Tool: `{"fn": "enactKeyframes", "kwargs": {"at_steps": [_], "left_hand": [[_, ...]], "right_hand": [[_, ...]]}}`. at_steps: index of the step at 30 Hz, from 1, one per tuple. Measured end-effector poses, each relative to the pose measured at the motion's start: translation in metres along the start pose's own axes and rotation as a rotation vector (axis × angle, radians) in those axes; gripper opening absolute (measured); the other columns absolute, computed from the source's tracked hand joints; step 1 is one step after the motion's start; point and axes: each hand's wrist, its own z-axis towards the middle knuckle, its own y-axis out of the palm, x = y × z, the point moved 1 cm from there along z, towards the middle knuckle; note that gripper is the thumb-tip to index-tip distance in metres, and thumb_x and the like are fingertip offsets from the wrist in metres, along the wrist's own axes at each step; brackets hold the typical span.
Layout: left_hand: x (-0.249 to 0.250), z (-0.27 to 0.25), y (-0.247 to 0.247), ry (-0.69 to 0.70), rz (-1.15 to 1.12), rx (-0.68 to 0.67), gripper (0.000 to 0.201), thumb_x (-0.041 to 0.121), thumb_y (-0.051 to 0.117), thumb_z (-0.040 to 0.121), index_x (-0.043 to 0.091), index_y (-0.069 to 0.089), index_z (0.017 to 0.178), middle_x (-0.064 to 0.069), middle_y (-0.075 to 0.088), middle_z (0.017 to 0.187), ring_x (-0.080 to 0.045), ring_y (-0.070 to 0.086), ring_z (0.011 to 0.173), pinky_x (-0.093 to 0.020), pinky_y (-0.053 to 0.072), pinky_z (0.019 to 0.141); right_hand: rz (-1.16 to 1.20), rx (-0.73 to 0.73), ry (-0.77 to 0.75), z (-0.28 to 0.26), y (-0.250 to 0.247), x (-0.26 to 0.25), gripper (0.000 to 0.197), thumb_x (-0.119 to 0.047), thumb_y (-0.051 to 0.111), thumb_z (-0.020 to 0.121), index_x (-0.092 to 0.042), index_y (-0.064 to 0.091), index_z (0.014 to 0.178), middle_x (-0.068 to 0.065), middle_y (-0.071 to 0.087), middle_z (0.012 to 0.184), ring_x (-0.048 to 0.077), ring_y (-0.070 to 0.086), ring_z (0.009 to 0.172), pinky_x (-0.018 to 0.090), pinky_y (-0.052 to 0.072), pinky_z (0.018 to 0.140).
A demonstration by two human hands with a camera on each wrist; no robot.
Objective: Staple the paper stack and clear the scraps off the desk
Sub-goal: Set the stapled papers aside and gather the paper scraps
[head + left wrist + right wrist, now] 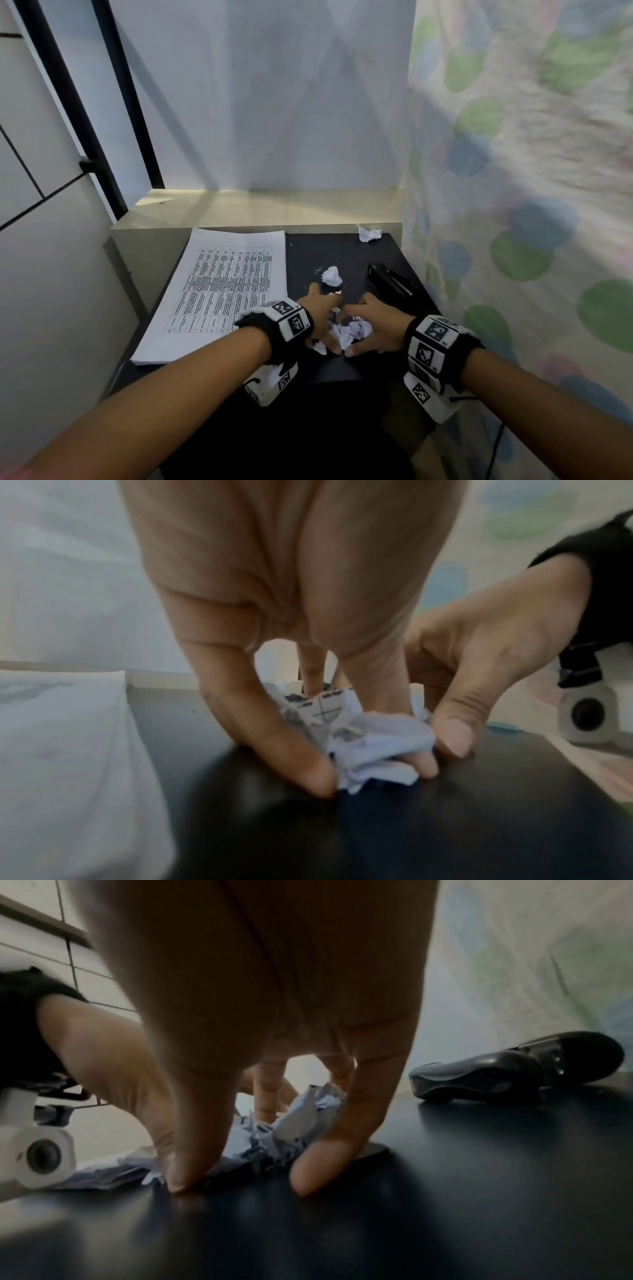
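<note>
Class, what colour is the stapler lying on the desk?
Glossy black. The stapler shows best in the right wrist view.

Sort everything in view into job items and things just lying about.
Job:
paper stack
stapler
scrap pile, cupped by left hand and right hand
crumpled scrap mid-desk
crumpled scrap at far edge
desk

Just there:
spotted curtain
pale ledge
white wall
</note>
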Motion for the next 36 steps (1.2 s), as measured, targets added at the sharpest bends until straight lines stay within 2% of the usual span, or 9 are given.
{"fn": "enactKeyframes", "kwargs": {"at_steps": [2,8,13,18,22,25,29,32,36], "left_hand": [[-0.001,0.005,0.002,0.009,-0.049,-0.013,0.075,0.023,0.085,0.063,0.019,0.046,0.127,-0.010,0.029,0.123,-0.033,0.056,0.103,-0.019,0.050,0.036],[-0.009,0.015,0.007,0.062,-0.120,0.045,0.051,0.015,0.082,0.068,0.015,0.061,0.114,-0.003,0.035,0.105,-0.027,0.056,0.101,-0.017,0.047,0.034],[-0.012,0.019,0.006,0.026,-0.241,0.011,0.040,0.003,0.075,0.074,0.010,0.063,0.112,-0.018,0.063,0.110,-0.024,0.062,0.076,-0.032,0.057,0.058],[-0.016,0.011,-0.006,0.090,-0.229,0.052,0.031,0.008,0.068,0.080,0.005,0.065,0.110,-0.007,0.056,0.089,-0.019,0.057,0.079,-0.026,0.050,0.055],[-0.031,-0.004,-0.027,0.134,-0.264,0.117,0.021,0.001,0.057,0.085,-0.007,0.064,0.103,-0.015,0.056,0.089,-0.019,0.052,0.078,-0.024,0.043,0.059],[-0.059,-0.021,-0.046,0.130,-0.425,0.146,0.022,-0.008,0.055,0.087,-0.009,0.064,0.106,-0.016,0.060,0.093,-0.009,0.052,0.059,-0.013,0.049,0.048],[-0.119,-0.050,-0.079,0.107,-0.581,0.288,0.014,-0.004,0.055,0.090,-0.003,0.064,0.100,-0.018,0.061,0.109,-0.008,0.054,0.066,-0.010,0.053,0.051],[-0.171,-0.070,-0.103,0.049,-0.578,0.429,0.011,-0.001,0.055,0.091,-0.001,0.065,0.095,-0.005,0.058,0.093,-0.010,0.052,0.066,-0.011,0.053,0.051],[-0.250,-0.092,-0.110,-0.122,-0.576,0.489,0.018,-0.003,0.056,0.088,0.011,0.062,0.077,-0.002,0.059,0.076,-0.019,0.058,0.073,-0.024,0.053,0.062]], "right_hand": [[0.059,0.022,-0.030,0.001,0.000,-0.002,0.048,-0.032,0.076,0.073,-0.027,0.055,0.115,0.004,0.033,0.104,0.019,0.049,0.095,0.027,0.058,0.056],[0.179,0.128,-0.026,0.007,0.000,0.002,0.037,-0.019,0.080,0.070,-0.016,0.066,0.104,0.001,0.039,0.097,0.015,0.051,0.090,0.014,0.050,0.041],[0.322,0.120,0.018,0.011,-0.003,0.006,0.029,-0.010,0.084,0.064,-0.017,0.065,0.084,-0.003,0.051,0.097,0.012,0.059,0.078,0.014,0.053,0.045],[0.327,0.142,0.001,0.011,-0.021,-0.002,0.028,-0.009,0.085,0.061,-0.025,0.062,0.067,-0.003,0.062,0.082,0.000,0.060,0.062,0.007,0.046,0.048],[0.308,0.216,-0.013,0.018,-0.042,-0.028,0.026,-0.013,0.086,0.060,-0.027,0.067,0.072,-0.005,0.067,0.075,0.006,0.062,0.066,0.003,0.046,0.053],[0.328,0.221,-0.039,0.026,-0.056,-0.058,0.022,-0.009,0.084,0.062,-0.020,0.070,0.076,-0.002,0.068,0.078,0.005,0.059,0.068,0.003,0.046,0.052],[0.307,0.151,-0.106,0.055,-0.064,-0.112,0.020,-0.007,0.084,0.060,-0.013,0.074,0.077,0.008,0.072,0.084,0.022,0.067,0.074,0.020,0.056,0.059],[0.359,0.028,-0.150,0.089,-0.054,-0.156,0.022,-0.001,0.082,0.061,-0.001,0.072,0.080,0.010,0.071,0.083,0.013,0.067,0.059,0.013,0.052,0.048],[0.281,-0.120,-0.252,0.133,-0.015,-0.201,0.023,-0.009,0.086,0.057,-0.008,0.073,0.076,0.003,0.072,0.076,0.018,0.070,0.058,0.024,0.059,0.058]]}}
